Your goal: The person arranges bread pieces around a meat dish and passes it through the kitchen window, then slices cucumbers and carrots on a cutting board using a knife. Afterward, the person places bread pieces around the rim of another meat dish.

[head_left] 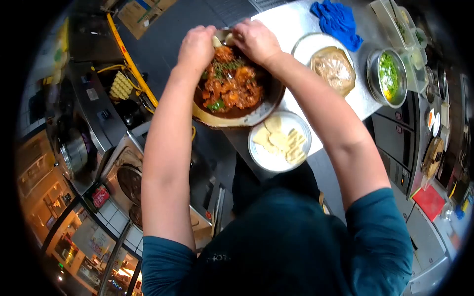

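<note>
A wide pan [197, 111] holds a red-brown stew [232, 89] with chunks of meat, green pepper and chopped herbs on top. Both my hands are at its far rim. My left hand [197, 47] is closed, its fingertips against a pale piece of dough [216, 42] at the inner wall. My right hand [256, 40] has its fingers curled round another pale dough piece [229, 38] beside it, partly hidden by the fingers. Close to my body, a round white bowl [256, 157] contains several flat, pale dough pieces [279, 140].
On the steel table [276, 17] are a blue cloth [336, 23], a plate with a plastic-covered brown mass [333, 71], a metal bowl of chopped greens [388, 76] and clear containers [412, 61]. A stove [123, 167] and a yellow pipe [129, 56] stand on the left.
</note>
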Demonstrator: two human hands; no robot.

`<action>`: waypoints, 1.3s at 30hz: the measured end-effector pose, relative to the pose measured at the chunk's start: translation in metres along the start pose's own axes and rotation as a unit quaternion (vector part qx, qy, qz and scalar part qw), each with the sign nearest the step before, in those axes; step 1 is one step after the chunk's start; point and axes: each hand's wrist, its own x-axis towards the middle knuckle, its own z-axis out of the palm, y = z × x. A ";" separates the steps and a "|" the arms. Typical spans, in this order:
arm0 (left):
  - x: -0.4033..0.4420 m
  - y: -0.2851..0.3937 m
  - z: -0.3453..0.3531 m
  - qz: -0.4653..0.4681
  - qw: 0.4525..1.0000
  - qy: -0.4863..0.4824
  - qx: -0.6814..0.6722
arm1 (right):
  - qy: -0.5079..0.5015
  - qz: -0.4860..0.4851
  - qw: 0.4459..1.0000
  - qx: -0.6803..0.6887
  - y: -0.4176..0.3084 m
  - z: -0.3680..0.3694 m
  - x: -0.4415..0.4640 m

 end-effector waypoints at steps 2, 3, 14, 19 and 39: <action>-0.015 0.009 -0.010 -0.008 0.999 0.042 -0.011 | 0.067 -0.017 0.998 -0.011 -0.003 -0.020 -0.016; -0.028 0.018 -0.021 -0.010 0.996 0.083 -0.038 | 0.057 -0.024 0.998 -0.005 -0.008 -0.044 -0.030; -0.264 0.194 -0.020 -0.103 0.958 -0.064 -0.259 | -0.096 0.078 0.986 0.109 -0.034 -0.141 -0.259; -0.255 0.224 -0.009 -0.165 0.963 -0.058 -0.206 | -0.141 0.065 0.984 0.091 -0.048 -0.112 -0.274; -0.245 0.185 -0.029 -0.361 0.754 0.096 -0.541 | -0.003 0.206 0.961 0.186 -0.051 -0.130 -0.217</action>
